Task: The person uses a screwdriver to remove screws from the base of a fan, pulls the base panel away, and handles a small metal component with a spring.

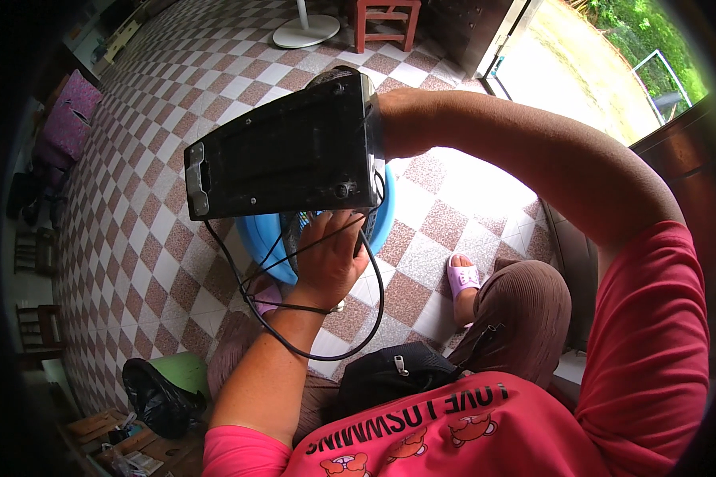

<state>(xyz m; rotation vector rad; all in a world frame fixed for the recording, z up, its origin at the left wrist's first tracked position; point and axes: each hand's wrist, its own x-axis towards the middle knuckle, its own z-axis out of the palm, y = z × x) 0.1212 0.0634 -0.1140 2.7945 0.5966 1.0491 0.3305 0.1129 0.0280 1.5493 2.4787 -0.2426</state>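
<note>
A black box-shaped device (282, 151) with small round feet and screws on its face is tilted up in front of me, over a blue basin (386, 208). My left hand (334, 258) presses at its near lower edge, fingers curled up against it. At the device's right end is my right hand (399, 121), its fingers hidden behind the casing. A black cable (380, 306) loops down from the device and crosses my left wrist. Something patterned shows in part between the device and the basin; I cannot make out what it is.
Brown and white checked tiles (147, 203) cover the floor. A red wooden stool (386, 24) and a white round stand base (306, 32) are at the back. To the right is an open doorway (549, 71). A green bin with a black bag (167, 385) stands at lower left.
</note>
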